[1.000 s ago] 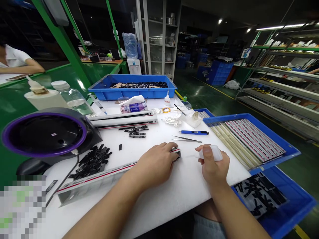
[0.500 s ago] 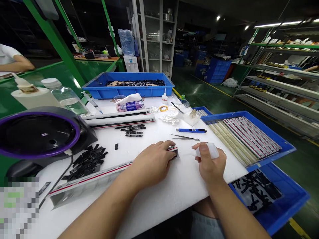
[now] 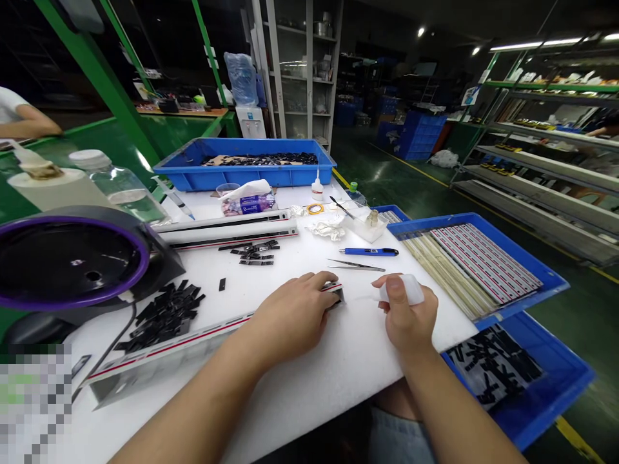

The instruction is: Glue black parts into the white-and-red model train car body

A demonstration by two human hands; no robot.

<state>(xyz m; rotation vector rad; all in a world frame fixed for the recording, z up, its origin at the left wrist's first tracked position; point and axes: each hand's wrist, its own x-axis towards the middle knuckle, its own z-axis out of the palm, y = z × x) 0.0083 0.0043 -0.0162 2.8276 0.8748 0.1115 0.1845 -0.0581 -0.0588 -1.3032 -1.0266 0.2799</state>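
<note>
A long white-and-grey metal profile with a red stripe (image 3: 184,344) lies slantwise across the white work surface. My left hand (image 3: 294,316) is closed over its right end, fingers curled around the edge, hiding part of it. In my right hand (image 3: 411,316) is a small white squeeze bottle (image 3: 411,289), thumb on its side. Its thin clear nozzle points left at the profile's end, with a small gap between. Left of the hands lies a heap of small black strips (image 3: 167,316); one black piece (image 3: 222,284) sits apart.
Tweezers (image 3: 362,265) and a blue pen-shaped tool (image 3: 370,252) lie beyond the hands. Two more profiles (image 3: 242,230) are farther back, before a blue bin (image 3: 232,175). A purple-rimmed round black device (image 3: 72,258) stands left. Blue trays (image 3: 551,293) sit right. Another person's arm (image 3: 36,122) shows far left.
The whole view has shifted slightly, so things sit a little farther left. Both hands keep their hold, with little visible movement.
</note>
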